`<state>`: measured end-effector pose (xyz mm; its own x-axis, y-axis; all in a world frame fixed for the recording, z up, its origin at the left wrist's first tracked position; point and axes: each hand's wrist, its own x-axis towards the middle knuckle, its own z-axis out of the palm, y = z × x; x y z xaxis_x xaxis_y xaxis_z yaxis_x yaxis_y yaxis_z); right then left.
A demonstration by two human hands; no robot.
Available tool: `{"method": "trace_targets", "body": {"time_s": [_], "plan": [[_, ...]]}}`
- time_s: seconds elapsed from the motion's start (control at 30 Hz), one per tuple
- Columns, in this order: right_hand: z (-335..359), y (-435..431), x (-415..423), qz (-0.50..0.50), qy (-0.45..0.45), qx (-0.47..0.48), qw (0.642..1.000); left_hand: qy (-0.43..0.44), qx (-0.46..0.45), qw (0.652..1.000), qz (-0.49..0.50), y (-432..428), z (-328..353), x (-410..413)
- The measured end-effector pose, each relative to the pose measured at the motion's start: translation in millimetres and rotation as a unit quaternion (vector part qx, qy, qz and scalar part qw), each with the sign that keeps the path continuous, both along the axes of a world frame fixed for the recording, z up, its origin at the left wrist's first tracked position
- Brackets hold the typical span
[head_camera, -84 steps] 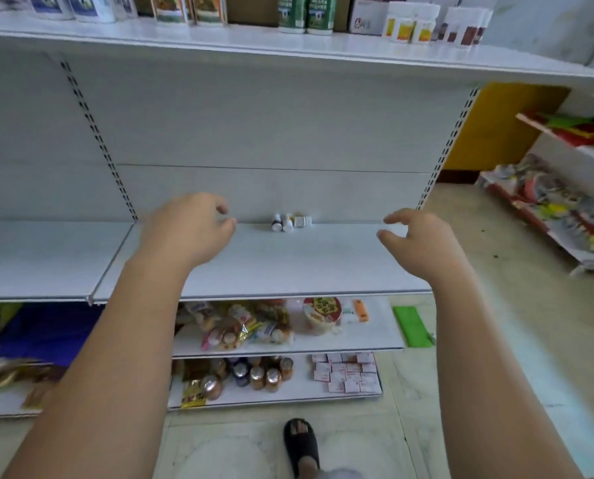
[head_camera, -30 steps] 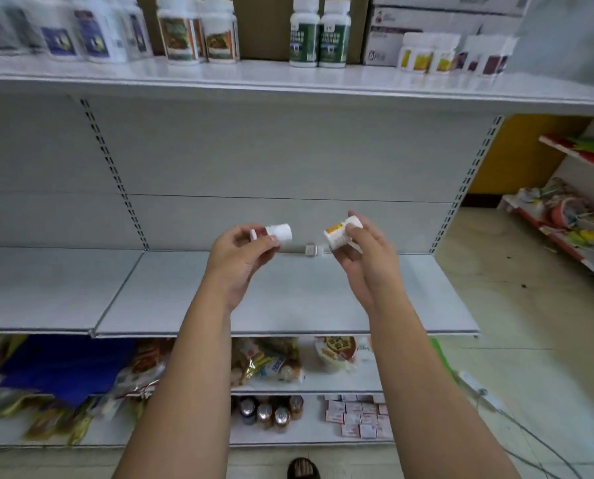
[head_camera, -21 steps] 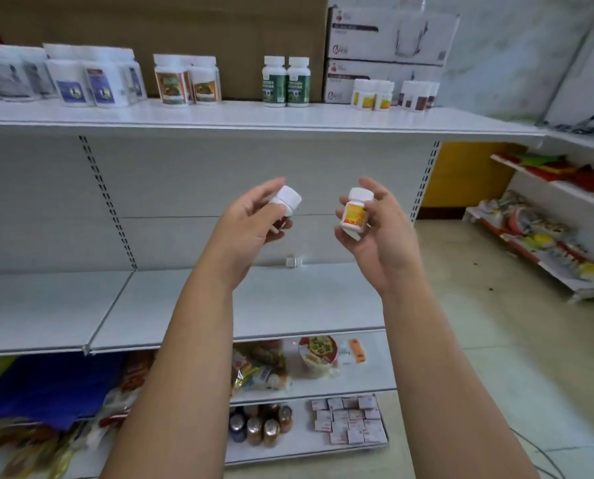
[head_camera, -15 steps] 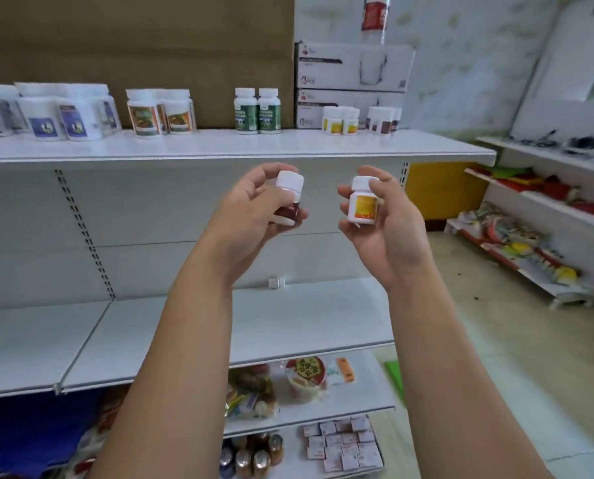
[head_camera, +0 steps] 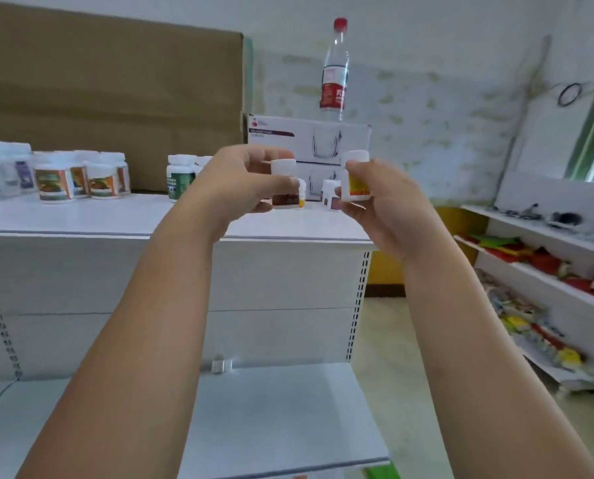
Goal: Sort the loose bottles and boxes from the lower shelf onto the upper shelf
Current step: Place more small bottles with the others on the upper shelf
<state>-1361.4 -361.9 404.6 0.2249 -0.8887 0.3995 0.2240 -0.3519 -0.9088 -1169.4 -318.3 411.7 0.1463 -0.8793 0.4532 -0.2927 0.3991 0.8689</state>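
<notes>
My left hand [head_camera: 235, 183] grips a small white-capped bottle with a brown label [head_camera: 284, 185], held upright above the upper shelf [head_camera: 116, 219]. My right hand [head_camera: 385, 198] grips a small white-capped bottle with a yellow label [head_camera: 356, 176] at the same height, just to the right. Between and behind them small white bottles [head_camera: 330, 195] stand on the upper shelf. On the lower shelf [head_camera: 271, 420] one small white box [head_camera: 221, 364] lies against the back panel.
Rows of larger white jars [head_camera: 52, 179] and green-labelled bottles [head_camera: 178, 178] line the upper shelf to the left. Stacked white cartons [head_camera: 309, 140] carry a clear water bottle [head_camera: 335, 70]. A brown cardboard sheet [head_camera: 109, 84] leans behind. Another rack [head_camera: 548, 288] stands right.
Both hands picked one bottle each from the lower shelf and lifted them up to the level of the upper shelf; my view has risen with them.
</notes>
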Motion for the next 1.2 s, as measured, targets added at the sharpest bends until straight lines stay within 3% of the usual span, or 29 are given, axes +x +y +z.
{"method": "trace_targets", "body": {"time_s": [0.1, 0.2, 0.47, 0.7, 1.0, 1.2], "plan": [[15.2, -35.0, -5.7, -0.010, 0.120, -0.041, 0.992, -0.005, 0.021, 0.999, 0.036, -30.2, 9.3, -5.0], [23.6, -67.3, -6.8, 0.001, 0.185, -0.044, 0.982, 0.004, 0.042, 0.999, 0.035, -52.4, 14.8, -4.5], [43.9, -126.0, 7.1, 0.028, 0.307, -0.032, 0.951, -0.122, 0.146, 0.982, 0.015, -102.7, 38.5, 19.0], [52.2, -158.6, 41.3, 0.020, 0.473, -0.032, 0.880, -0.242, 0.222, 0.944, 0.022, -142.4, 49.6, 36.4], [33.6, -168.8, 50.7, -0.012, 0.493, -0.020, 0.870, -0.233, 0.229, 0.945, 0.002, -159.6, 30.1, 50.4], [24.7, -176.3, 48.0, -0.030, 0.466, -0.031, 0.884, -0.221, 0.206, 0.953, 0.024, -162.0, 23.4, 55.2]]}}
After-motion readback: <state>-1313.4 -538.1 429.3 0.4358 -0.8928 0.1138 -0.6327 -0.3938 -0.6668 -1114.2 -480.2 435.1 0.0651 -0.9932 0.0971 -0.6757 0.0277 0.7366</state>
